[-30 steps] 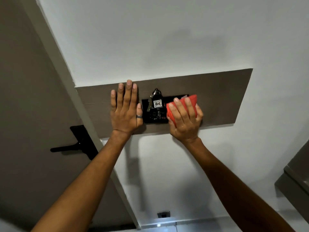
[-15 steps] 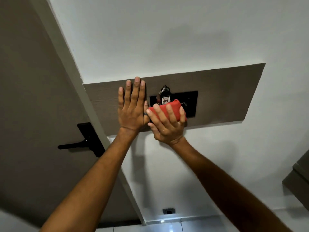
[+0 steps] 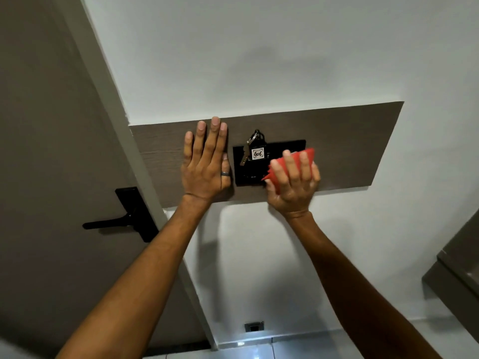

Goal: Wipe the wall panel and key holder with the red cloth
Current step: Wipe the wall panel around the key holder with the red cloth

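Head view: scene read left to right.
Door handle (image 3: 121, 221): black, untouched.
Left hand (image 3: 206, 167): flat on the wall panel (image 3: 350, 146), fingers straight and close together, bracing.
Key holder (image 3: 269, 161): black plate, tagged keys (image 3: 255, 150) hanging.
Right hand (image 3: 293, 182): fingers spread, pressing the red cloth (image 3: 307, 155).
Change: cloth has swept right from the plate's left, now at its right edge.
Meaning: plate probably covered; panel's right stretch likely remains.
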`<act>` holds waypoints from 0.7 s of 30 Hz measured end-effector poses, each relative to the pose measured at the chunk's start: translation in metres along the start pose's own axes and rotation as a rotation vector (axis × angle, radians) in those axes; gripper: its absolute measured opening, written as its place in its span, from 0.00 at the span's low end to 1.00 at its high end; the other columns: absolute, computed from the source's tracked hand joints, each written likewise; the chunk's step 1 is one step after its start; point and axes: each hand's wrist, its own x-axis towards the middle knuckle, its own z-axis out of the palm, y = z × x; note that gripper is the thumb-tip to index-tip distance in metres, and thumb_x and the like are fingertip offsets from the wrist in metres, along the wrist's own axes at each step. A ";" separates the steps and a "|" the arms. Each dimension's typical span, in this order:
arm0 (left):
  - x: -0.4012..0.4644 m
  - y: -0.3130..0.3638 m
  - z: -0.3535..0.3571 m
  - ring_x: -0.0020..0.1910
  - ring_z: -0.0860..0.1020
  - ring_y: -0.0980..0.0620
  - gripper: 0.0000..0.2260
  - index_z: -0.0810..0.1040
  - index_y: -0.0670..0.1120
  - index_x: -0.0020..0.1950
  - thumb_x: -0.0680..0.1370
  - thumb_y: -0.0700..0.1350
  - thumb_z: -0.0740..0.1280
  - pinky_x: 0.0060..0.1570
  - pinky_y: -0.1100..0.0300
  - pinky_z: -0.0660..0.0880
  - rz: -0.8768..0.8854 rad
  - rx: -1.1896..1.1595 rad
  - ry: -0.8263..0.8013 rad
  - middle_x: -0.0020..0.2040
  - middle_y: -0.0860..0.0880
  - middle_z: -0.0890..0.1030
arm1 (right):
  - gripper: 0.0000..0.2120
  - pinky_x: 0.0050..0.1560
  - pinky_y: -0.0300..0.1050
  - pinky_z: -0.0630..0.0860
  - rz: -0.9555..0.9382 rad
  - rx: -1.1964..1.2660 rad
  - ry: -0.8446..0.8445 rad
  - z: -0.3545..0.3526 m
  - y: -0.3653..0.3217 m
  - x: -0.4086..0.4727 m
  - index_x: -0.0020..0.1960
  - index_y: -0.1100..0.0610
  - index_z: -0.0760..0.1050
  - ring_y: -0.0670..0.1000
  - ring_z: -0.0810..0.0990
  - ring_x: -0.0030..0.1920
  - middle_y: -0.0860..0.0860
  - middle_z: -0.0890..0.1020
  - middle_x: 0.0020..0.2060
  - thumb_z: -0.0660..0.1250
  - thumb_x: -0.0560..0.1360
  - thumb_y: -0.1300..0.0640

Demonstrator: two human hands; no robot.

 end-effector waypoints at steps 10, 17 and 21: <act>-0.005 -0.010 -0.002 0.83 0.52 0.47 0.26 0.60 0.44 0.82 0.84 0.48 0.53 0.82 0.48 0.49 0.045 0.000 -0.033 0.81 0.46 0.61 | 0.22 0.71 0.63 0.72 -0.047 0.196 -0.026 -0.012 -0.054 0.022 0.72 0.49 0.78 0.60 0.72 0.76 0.57 0.77 0.71 0.71 0.78 0.52; -0.006 -0.013 0.003 0.83 0.50 0.47 0.26 0.59 0.44 0.83 0.84 0.48 0.51 0.82 0.48 0.47 0.057 0.006 -0.029 0.81 0.45 0.64 | 0.17 0.67 0.63 0.74 0.037 0.024 0.076 0.019 -0.075 0.021 0.66 0.49 0.80 0.60 0.73 0.72 0.54 0.79 0.68 0.71 0.78 0.55; -0.008 -0.014 0.003 0.83 0.51 0.47 0.26 0.60 0.45 0.83 0.84 0.48 0.51 0.83 0.48 0.47 0.054 0.001 -0.036 0.82 0.48 0.58 | 0.19 0.67 0.63 0.73 0.024 0.039 0.087 0.022 -0.076 0.016 0.67 0.49 0.78 0.59 0.68 0.75 0.54 0.77 0.68 0.72 0.77 0.56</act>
